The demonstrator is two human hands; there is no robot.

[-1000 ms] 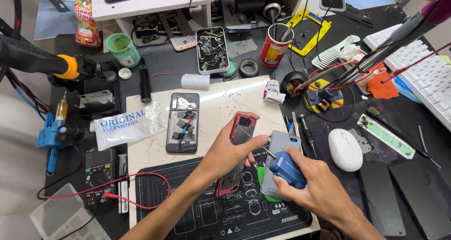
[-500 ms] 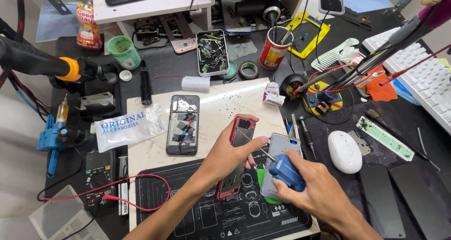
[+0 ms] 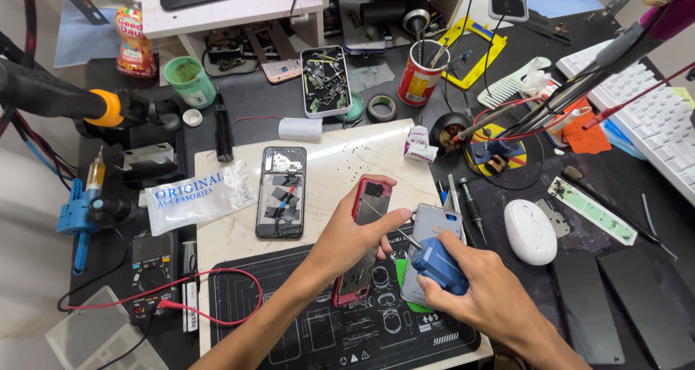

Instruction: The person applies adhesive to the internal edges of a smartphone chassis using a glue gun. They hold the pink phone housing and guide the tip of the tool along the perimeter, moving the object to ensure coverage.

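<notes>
While the left hand clamps a red phone, the right hand grips a blue screwdriver.

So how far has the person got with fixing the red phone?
Already done: one phone lies opened on the white board, its insides showing, and a tray holds loose small parts. In hand: the left hand steadies the red phone while the right hand works a blue screwdriver at it. Left: the grey back cover beside it is not yet on any phone.

Left hand on a red opened phone, right hand around a blue screwdriver beside it.
</notes>
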